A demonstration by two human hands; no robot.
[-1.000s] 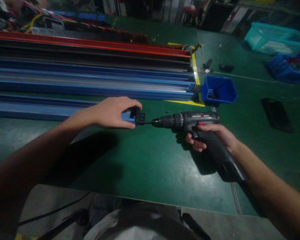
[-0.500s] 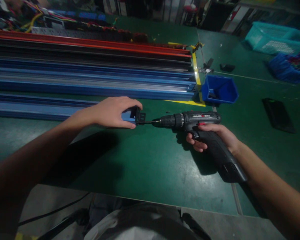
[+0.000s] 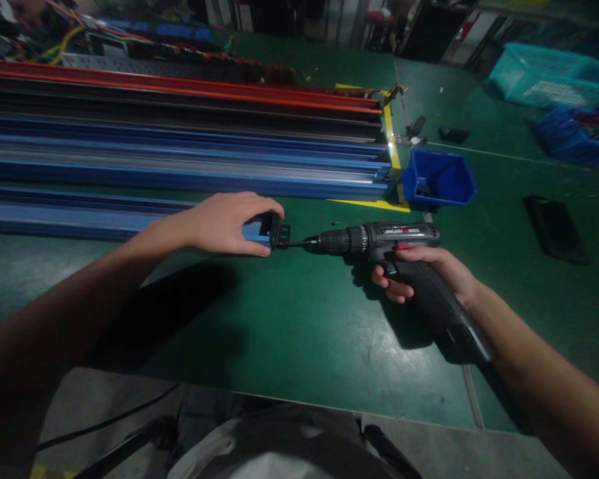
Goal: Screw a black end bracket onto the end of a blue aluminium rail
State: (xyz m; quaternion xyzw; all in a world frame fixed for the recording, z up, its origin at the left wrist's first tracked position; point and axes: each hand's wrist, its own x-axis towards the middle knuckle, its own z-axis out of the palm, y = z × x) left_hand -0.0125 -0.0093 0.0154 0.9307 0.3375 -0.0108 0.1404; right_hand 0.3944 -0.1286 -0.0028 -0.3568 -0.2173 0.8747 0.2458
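Note:
A blue metal profile (image 3: 100,221) lies along the left of the green table, and my left hand (image 3: 224,225) is wrapped over its right end. Against that end sits a black bracket-like end piece (image 3: 281,235), steadied between my thumb and fingers. My right hand (image 3: 429,269) grips a black cordless drill (image 3: 394,237) by its handle, lying level and pointing left. The drill's long bit (image 3: 299,243) reaches the black end piece; its tip is hidden there. A small screw (image 3: 334,223) lies on the table just above the chuck.
Behind my left hand lie several blue, black and red profiles (image 3: 229,159). A blue bin (image 3: 442,193) stands past their ends. At the right are a dark phone-like slab (image 3: 554,229), a teal basket (image 3: 554,76) and a blue basket of wires (image 3: 579,136). Wiring (image 3: 70,40) lies at the back left.

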